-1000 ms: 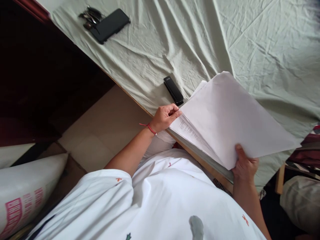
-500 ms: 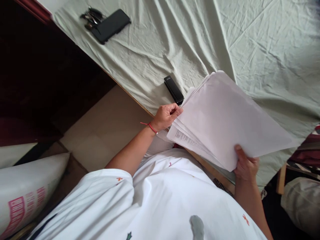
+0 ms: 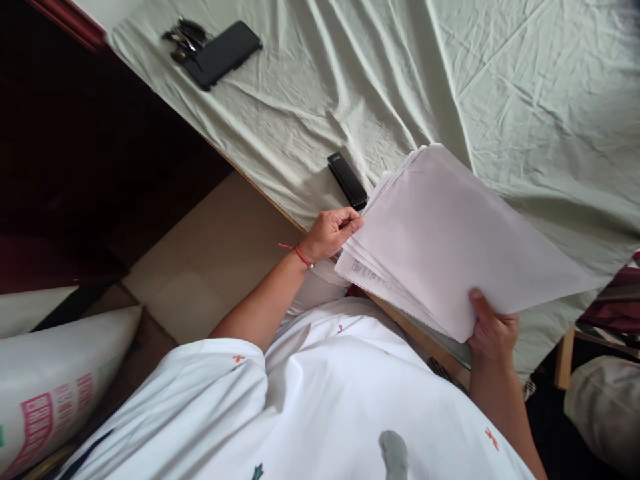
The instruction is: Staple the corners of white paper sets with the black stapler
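Note:
A fanned stack of white paper sheets (image 3: 450,233) is held above the cloth-covered surface, its top sheet looking blank and a lower one showing print along the near left edge. My right hand (image 3: 493,330) grips the near right corner, thumb on top and fingers underneath. At the left edge, my left hand (image 3: 334,231), a red string at its wrist, pinches the sheets between thumb and curled fingers. Just beyond that hand a black stapler (image 3: 347,180) lies on the cloth, close to the papers' edge.
Wrinkled pale green cloth (image 3: 540,100) covers the surface. A black phone (image 3: 225,53) lies at the far left with a bunch of keys (image 3: 185,37) against it. Below the surface's left edge is tiled floor (image 3: 200,247); a printed white sack (image 3: 55,380) stands lower left.
My left hand has shifted very slightly left along the edge of the sheets. My right hand keeps its grip, and the stack has barely moved.

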`<action>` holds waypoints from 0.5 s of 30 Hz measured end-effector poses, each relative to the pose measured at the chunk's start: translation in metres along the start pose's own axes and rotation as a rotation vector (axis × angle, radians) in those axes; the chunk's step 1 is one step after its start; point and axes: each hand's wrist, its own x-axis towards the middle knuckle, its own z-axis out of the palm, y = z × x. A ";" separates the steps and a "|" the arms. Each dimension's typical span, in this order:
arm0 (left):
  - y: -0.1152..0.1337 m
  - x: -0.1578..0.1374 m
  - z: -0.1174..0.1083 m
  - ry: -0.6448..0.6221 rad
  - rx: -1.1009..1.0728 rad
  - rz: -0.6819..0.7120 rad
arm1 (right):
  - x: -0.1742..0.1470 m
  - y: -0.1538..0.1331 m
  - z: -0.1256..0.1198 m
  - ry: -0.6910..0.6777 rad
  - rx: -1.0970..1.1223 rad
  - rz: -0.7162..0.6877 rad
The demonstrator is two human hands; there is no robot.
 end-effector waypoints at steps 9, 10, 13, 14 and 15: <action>-0.006 -0.004 -0.003 -0.116 -0.230 0.008 | 0.001 0.001 -0.001 0.005 0.004 0.031; -0.006 -0.005 -0.004 -0.124 -0.238 0.011 | 0.001 0.001 -0.002 0.000 0.007 0.030; -0.008 -0.006 -0.007 -0.135 -0.264 0.037 | 0.002 0.003 -0.003 -0.001 0.011 0.029; -0.008 -0.006 -0.007 -0.136 -0.275 0.051 | 0.002 0.003 -0.004 -0.002 0.016 0.031; -0.008 -0.006 -0.007 -0.136 -0.287 0.065 | 0.001 0.003 -0.004 -0.004 0.022 0.036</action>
